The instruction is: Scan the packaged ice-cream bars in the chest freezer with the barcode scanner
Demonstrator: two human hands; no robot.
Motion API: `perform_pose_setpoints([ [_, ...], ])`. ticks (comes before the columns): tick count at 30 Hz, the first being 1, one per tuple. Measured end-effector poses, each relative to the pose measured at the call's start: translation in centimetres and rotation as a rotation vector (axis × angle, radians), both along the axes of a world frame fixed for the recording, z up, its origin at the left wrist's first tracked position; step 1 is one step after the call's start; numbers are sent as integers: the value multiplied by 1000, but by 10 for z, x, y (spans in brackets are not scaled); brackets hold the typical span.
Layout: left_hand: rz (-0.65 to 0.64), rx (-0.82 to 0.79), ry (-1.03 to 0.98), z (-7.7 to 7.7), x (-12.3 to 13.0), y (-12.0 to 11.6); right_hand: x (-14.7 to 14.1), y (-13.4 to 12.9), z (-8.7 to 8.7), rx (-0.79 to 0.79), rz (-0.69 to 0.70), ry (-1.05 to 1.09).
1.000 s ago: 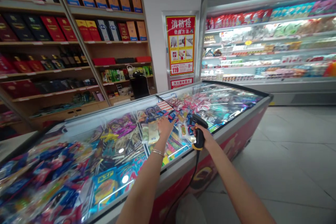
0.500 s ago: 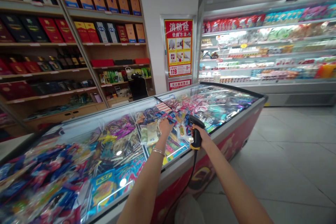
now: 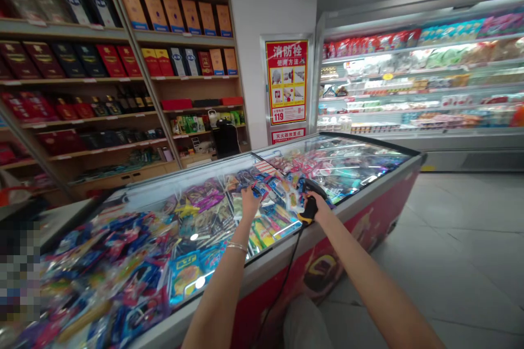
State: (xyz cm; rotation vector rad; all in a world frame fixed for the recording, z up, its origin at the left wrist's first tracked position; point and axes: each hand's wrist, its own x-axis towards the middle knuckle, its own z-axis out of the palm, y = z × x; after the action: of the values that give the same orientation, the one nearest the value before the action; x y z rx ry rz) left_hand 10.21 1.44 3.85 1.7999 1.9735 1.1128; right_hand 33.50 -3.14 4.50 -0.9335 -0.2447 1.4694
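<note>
My right hand [image 3: 320,208] is wrapped round the grip of a black-and-yellow barcode scanner [image 3: 309,211]. The scanner's head points away and to the left over small clear packets [image 3: 293,200] lying on the freezer glass, and its cord hangs down the front. My left hand [image 3: 249,204] reaches over the glass with its fingers closed on a small blue packet [image 3: 257,191]. Its print is too blurred to read. The two hands are apart, with the clear packets between them.
A long chest freezer [image 3: 356,218] with a glass top stands before me. A big heap of wrapped snacks [image 3: 123,262] lies on its left end. Behind are shelves of boxes [image 3: 172,13], a red fire-hydrant sign [image 3: 286,82] and a lit fridge [image 3: 409,87].
My left hand has moved left over the glass with the blue packet. The scanner in my right hand has tipped forward and lower. The view has turned a little left.
</note>
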Motion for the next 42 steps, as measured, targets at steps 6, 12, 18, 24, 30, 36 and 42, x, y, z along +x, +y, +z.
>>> perform_pose_setpoints([
  [6, 50, 138, -83, 3, -89, -32, -61, -18, 15, 46, 212, 121],
  [12, 101, 230, -224, -4, -152, -58, -147, -28, 16, 273, 563, 264],
  [18, 188, 273, -513, -24, -169, -61, -203, -22, -12, 382, 771, 199],
  [24, 133, 276, -886, -20, -156, -58, -202, -16, -27, 396, 700, 226],
  [30, 102, 275, -928, -18, -153, -63, -200, -23, -24, 424, 767, 154],
  [36, 95, 298, -925, -22, -153, -63, -198, -25, -21, 459, 753, 133],
  [42, 85, 295, -921, -26, -154, -61, -196, -25, -21, 458, 715, 123],
])
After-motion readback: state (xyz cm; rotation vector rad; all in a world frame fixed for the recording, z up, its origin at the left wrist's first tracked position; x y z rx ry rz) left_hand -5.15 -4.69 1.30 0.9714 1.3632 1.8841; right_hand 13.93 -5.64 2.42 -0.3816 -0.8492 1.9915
